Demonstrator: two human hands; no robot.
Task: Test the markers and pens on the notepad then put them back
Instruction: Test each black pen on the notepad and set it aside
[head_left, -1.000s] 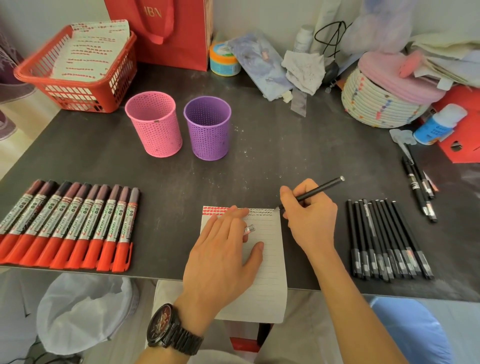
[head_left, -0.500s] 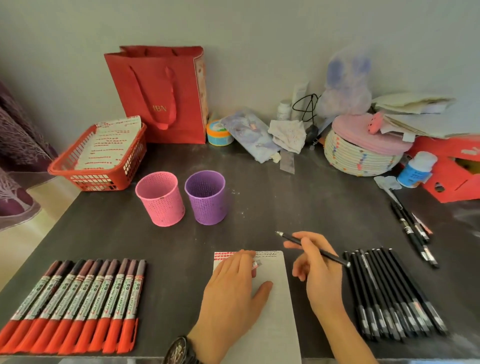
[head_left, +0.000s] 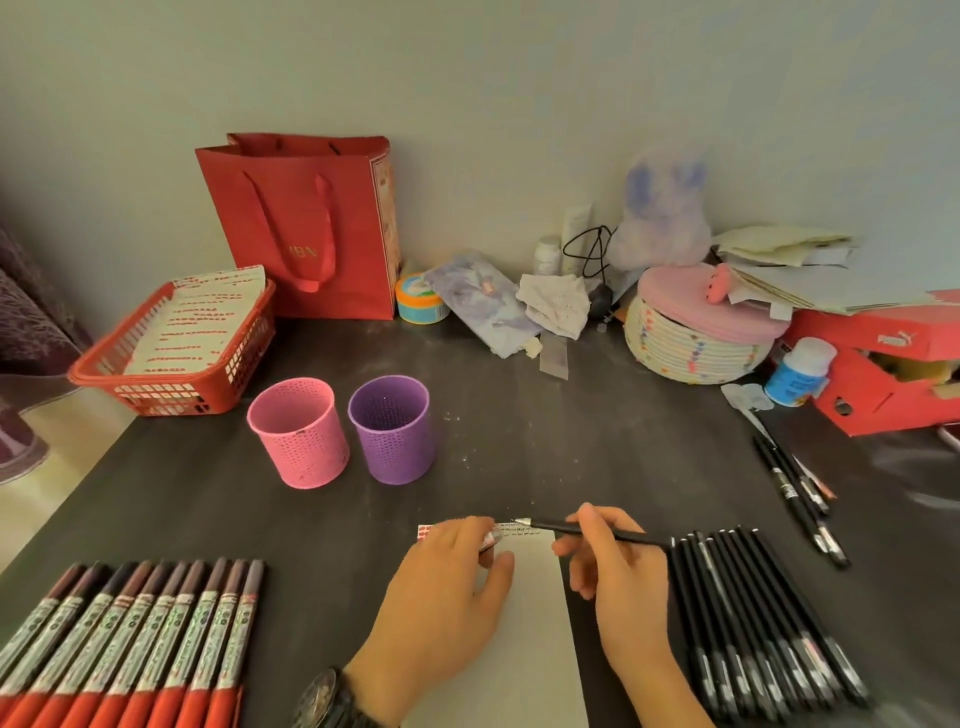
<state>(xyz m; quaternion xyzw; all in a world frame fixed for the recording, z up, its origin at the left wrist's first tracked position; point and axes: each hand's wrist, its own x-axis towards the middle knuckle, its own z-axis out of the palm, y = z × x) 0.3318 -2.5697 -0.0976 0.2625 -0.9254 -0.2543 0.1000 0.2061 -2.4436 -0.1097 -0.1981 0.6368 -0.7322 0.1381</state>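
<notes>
A white notepad (head_left: 540, 623) lies at the table's near edge, with red and black marks along its top. My left hand (head_left: 441, 608) rests flat on it and pinches a small pen cap (head_left: 491, 538) between the fingers. My right hand (head_left: 618, 582) grips a thin black pen (head_left: 561, 529), uncapped, tip pointing left just above the notepad's top edge. A row of red-capped markers (head_left: 135, 649) lies at the left. A row of black pens (head_left: 763, 618) lies at the right. A pink cup (head_left: 298, 434) and a purple cup (head_left: 392, 428) stand empty behind the notepad.
A red basket (head_left: 171, 353) holding written sheets sits back left, next to a red paper bag (head_left: 306, 228). A woven box with pink lid (head_left: 701, 332), a blue-labelled bottle (head_left: 797, 371) and a red shoebox (head_left: 883, 379) crowd the back right. A few more pens (head_left: 800, 493) lie far right.
The camera has tilted up, showing more wall. My right hand lifted the pen off the notepad and turned it from writing pose to lying nearly level, tip pointing left.
</notes>
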